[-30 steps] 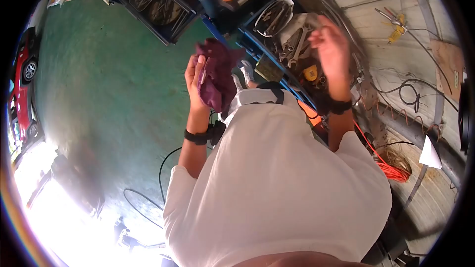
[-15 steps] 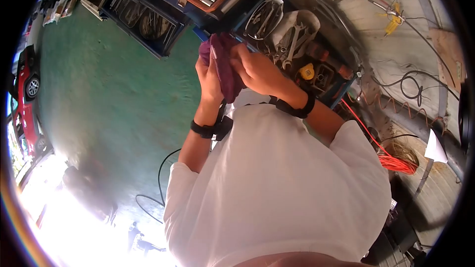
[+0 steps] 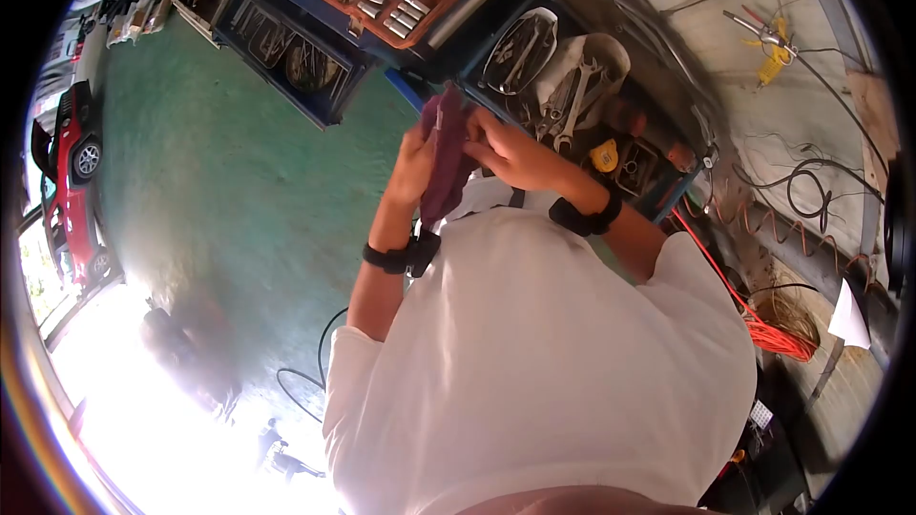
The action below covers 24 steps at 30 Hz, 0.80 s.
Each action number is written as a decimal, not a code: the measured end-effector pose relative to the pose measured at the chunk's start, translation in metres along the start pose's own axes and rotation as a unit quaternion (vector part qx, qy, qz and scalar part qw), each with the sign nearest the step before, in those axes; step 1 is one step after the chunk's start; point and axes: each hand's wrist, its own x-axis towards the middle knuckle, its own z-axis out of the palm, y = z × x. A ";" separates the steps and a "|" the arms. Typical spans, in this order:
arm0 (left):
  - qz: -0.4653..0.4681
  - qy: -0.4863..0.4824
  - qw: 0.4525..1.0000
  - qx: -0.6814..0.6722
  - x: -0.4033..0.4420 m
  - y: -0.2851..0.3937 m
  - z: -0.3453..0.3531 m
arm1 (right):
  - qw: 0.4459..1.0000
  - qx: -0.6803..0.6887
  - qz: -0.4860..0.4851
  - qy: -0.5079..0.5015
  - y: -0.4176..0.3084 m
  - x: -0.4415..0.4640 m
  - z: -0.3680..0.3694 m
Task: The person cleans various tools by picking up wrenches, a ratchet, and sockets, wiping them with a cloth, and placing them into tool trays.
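A dark purple cloth (image 3: 447, 153) hangs bunched between my two hands, in front of my chest. My left hand (image 3: 412, 168) is closed around its left side, with the fingers mostly behind the fabric. My right hand (image 3: 508, 149) presses its curled fingers against the cloth's right side. Whether anything is wrapped inside the folds cannot be seen. Just beyond my right hand, an open drawer holds several wrenches (image 3: 576, 100) in a white container, a second tray of tools (image 3: 518, 50) and a yellow tape measure (image 3: 604, 155).
An orange socket case (image 3: 410, 14) lies open on the blue cabinet. Another drawer (image 3: 286, 52) juts out at the upper left. A coiled orange cable (image 3: 784, 339) lies at the right, by the wall. A red car (image 3: 69, 186) stands at the far left on the green floor (image 3: 210, 153).
The view has shifted slightly, so the surroundings sit lower and further right. Both hands still hold the cloth, which now appears narrower and more edge-on.
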 end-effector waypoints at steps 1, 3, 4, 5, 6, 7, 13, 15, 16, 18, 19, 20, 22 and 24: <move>-0.001 0.000 1.000 0.001 0.002 0.002 -0.003 | 1.000 0.001 0.000 0.000 -0.002 0.001 -0.008; 0.068 -0.025 0.997 0.007 0.003 0.004 -0.008 | 0.991 0.054 0.109 -0.047 -0.009 0.001 -0.029; 0.060 -0.029 0.998 0.012 0.001 0.013 0.001 | 0.989 0.087 0.113 -0.043 -0.007 0.002 -0.032; 0.056 -0.032 0.998 0.009 0.001 0.012 0.006 | 0.988 0.087 0.117 -0.041 -0.010 0.002 -0.039; 0.053 -0.021 0.998 0.009 0.002 0.013 0.009 | 0.986 0.061 0.135 -0.076 -0.015 0.003 -0.045; 0.050 -0.011 0.999 0.010 0.005 0.014 0.010 | 0.982 0.036 0.151 -0.109 -0.017 0.006 -0.049; 0.029 0.154 0.987 -0.027 0.012 0.009 -0.010 | 0.975 0.041 0.154 -0.152 0.021 -0.008 -0.072; 0.070 0.146 0.985 -0.060 0.013 0.006 -0.038 | 0.977 0.056 0.159 -0.134 0.055 -0.019 -0.081; 0.074 0.126 0.987 -0.067 0.011 0.009 -0.046 | 0.982 0.044 0.178 -0.044 0.079 -0.024 -0.084; 0.070 0.086 0.991 -0.074 0.009 0.016 -0.057 | 0.980 0.029 0.193 0.046 0.139 -0.035 -0.093; 0.068 0.065 0.993 -0.077 0.008 0.019 -0.062 | 0.959 -0.001 0.249 0.134 0.174 -0.034 -0.098; 0.032 0.089 0.995 -0.040 0.009 0.018 -0.062 | 0.927 -0.030 0.304 0.218 0.198 -0.032 -0.098; -0.010 0.106 0.994 -0.010 0.011 0.013 -0.065 | 0.905 -0.026 0.353 0.235 0.215 -0.020 -0.098; -0.009 0.099 0.995 -0.020 0.013 0.003 -0.073 | 0.867 0.021 0.409 0.284 0.257 -0.014 -0.097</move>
